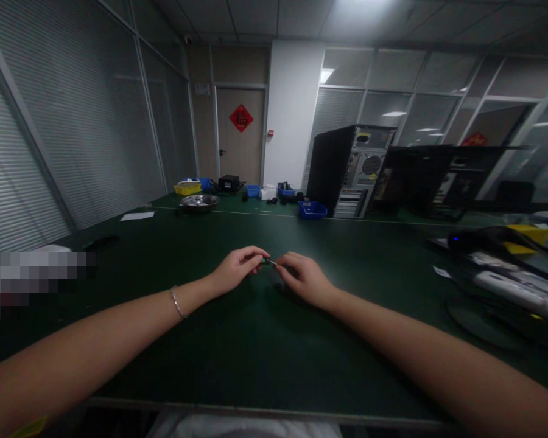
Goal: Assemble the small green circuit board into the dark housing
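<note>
Over the middle of the dark green table (pixel 201 359), my two hands meet at one small thin part (pixel 269 261). It looks green at its left end and pale, like metal, at its right end; its kind is too small to tell. My left hand (pixel 237 269) pinches the green end between thumb and fingers. From the other side, my right hand (pixel 305 281) has thumb and forefinger closed at the pale tip. The fingers hide both ends of the part. Both forearms reach in from the near edge, with a bracelet on the left wrist.
At the back stand a metal bowl (pixel 200 202), a yellow tray (pixel 187 188), a blue bin (pixel 312 210) and a black computer tower (pixel 347 170). Silver equipment (pixel 511 289) with cables lies at the right. White paper (pixel 137 216) rests at the left.
</note>
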Action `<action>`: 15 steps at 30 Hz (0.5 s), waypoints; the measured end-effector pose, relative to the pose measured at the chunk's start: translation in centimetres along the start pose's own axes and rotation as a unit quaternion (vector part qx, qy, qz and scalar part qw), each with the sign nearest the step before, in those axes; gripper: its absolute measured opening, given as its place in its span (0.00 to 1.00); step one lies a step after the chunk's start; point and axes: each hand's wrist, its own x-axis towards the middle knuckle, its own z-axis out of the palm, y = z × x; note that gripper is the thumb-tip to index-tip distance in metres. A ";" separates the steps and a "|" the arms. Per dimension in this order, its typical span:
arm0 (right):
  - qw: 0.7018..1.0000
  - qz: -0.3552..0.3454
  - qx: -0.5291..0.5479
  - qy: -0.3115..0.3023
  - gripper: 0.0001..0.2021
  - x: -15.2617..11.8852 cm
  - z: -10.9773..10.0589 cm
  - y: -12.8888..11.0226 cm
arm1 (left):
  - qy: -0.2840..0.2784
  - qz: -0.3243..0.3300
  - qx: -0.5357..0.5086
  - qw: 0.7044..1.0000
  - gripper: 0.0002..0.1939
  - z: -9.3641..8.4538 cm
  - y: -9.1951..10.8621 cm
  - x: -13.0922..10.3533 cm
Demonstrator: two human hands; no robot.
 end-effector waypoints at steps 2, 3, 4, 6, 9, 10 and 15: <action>1.000 0.000 0.000 -0.003 0.08 0.0 -0.1 -0.1 | -0.004 0.003 0.009 1.000 0.15 0.0 0.0 0.0; 1.000 0.000 0.000 -0.005 0.08 0.0 -0.1 -0.1 | -0.008 0.006 0.015 1.000 0.15 0.0 0.0 -0.1; 1.000 0.000 -0.001 -0.007 0.09 0.0 -0.1 -0.1 | -0.010 0.008 0.022 1.000 0.15 0.0 0.0 -0.1; 1.000 0.000 -0.006 -0.008 0.09 0.1 -0.1 -0.1 | -0.012 0.015 0.036 0.999 0.15 -0.1 0.1 -0.1; 1.000 0.002 -0.013 -0.013 0.09 0.1 -0.1 0.1 | -0.004 0.026 0.059 0.998 0.15 -0.1 0.2 -0.2; 1.000 0.002 -0.013 -0.016 0.09 0.0 -0.1 0.1 | 0.001 0.033 0.066 0.997 0.15 -0.1 0.2 -0.2; 1.000 -0.001 -0.013 -0.023 0.10 -0.1 -0.4 -0.2 | 0.004 0.033 0.072 0.997 0.15 -0.1 0.4 -0.3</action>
